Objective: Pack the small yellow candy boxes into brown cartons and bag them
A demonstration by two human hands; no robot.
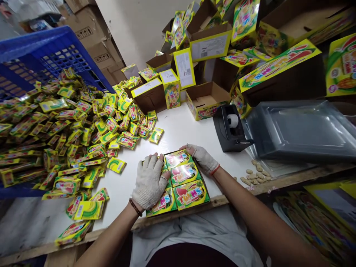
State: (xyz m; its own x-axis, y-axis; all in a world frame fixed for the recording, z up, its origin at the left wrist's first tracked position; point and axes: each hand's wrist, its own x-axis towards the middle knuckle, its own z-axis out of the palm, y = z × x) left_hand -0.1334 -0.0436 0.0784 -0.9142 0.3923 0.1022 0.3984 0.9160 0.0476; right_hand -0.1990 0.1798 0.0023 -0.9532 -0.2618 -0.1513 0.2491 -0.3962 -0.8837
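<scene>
A neat block of small green and yellow candy boxes [183, 174] marked "TWINS" lies flat at the table's front edge, in two columns. My left hand [150, 181], in a white fingerless-tip glove, rests palm down on the left column with its fingers stretched out. It hides part of those boxes. At the far right corner of the block, my right hand [202, 157], gloved the same way, curls its fingers around the edge; its thumb is hard to see. One loose candy box [116, 165] lies left of my left hand.
A large heap of loose candy boxes [83, 129] spills from a blue crate [55, 55] at left. Right of the block stand a black tape dispenser [232, 129] and clear plastic trays [303, 128], with peanuts [257, 173] nearby. Display cartons [208, 98] are piled behind.
</scene>
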